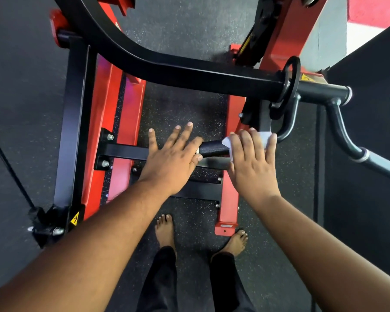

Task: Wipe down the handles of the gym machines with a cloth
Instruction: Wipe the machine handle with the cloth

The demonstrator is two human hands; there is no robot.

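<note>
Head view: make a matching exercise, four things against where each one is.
Things:
1. white cloth
2. left hand
3. black textured handle grip
4. yellow warning sticker

Places:
A. between the two hands
B. under the right hand
C. low on the black frame post, lower left
D. over the handle's left end

Pairs: 1-B, 2-D, 3-A, 4-C

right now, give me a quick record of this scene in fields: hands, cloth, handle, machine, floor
left hand: left hand lies flat with fingers straight on the inner end of the handle
right hand: right hand presses the white cloth over the handle's outer end, fingers straight
handle: black textured handle, horizontal, bare between the two hands
machine: red and black gym machine, curved black bar above the hands
floor: dark speckled rubber floor, two bare feet below
</note>
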